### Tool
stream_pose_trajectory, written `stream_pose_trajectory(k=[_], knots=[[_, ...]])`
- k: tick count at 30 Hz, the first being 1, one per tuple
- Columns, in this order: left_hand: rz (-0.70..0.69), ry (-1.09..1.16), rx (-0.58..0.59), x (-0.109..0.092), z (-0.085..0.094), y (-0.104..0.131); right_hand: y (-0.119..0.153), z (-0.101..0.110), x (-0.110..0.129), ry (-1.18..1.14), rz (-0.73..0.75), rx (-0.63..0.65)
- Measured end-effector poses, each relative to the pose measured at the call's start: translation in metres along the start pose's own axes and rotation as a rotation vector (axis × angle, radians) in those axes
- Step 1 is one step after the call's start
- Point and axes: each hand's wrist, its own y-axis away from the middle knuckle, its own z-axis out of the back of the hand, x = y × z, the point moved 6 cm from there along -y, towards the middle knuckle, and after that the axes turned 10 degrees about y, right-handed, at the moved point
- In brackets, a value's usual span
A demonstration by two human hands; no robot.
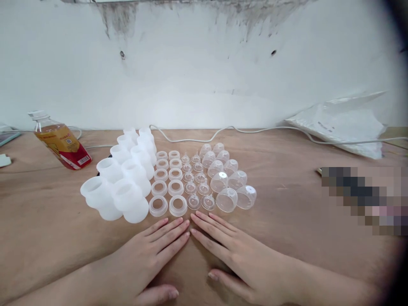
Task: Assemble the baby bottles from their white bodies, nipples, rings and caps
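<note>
My left hand [149,255] lies flat on the wooden table, fingers stretched out, holding nothing. Beside it, fingertips almost meeting, my right hand [236,255] rests palm down with its fingers extended. Just beyond my fingertips stand several small parts in paired rows. From left to right these are white translucent bottles [132,197], frosted screw rings [158,206], clear nipples [194,202] and clear dome caps [226,199]. The near rings and nipples are closest to my fingers, with a small gap between.
A tilted drink bottle [65,144] with a red and yellow label stands at the back left. A white cable [197,140] runs along the wall. At the back right lies a clear plastic bag [341,123]; a pixelated area covers the right edge.
</note>
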Motion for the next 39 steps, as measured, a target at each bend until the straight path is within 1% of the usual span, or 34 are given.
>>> stream_pose_trajectory(k=[7,15,25,34,39], knots=[[0.019,-0.018,0.02,0.0015,0.0005,0.0001,-0.0016,-0.0003,-0.0012,0.001,-0.005,0.015],[0.012,-0.012,0.028,0.0013,0.0022,0.0002,-0.0001,0.0003,-0.0012,-0.029,0.001,-0.022],[0.041,-0.066,0.035,0.0017,-0.0009,0.0004,-0.0011,-0.0023,-0.0018,0.005,-0.004,0.015],[0.035,-0.042,0.058,0.0027,0.0003,0.0001,-0.0009,-0.0016,-0.0013,0.026,-0.002,0.027],[0.018,-0.012,0.08,0.0022,-0.0002,0.0004,-0.0003,-0.0021,-0.0012,0.026,0.001,0.012]])
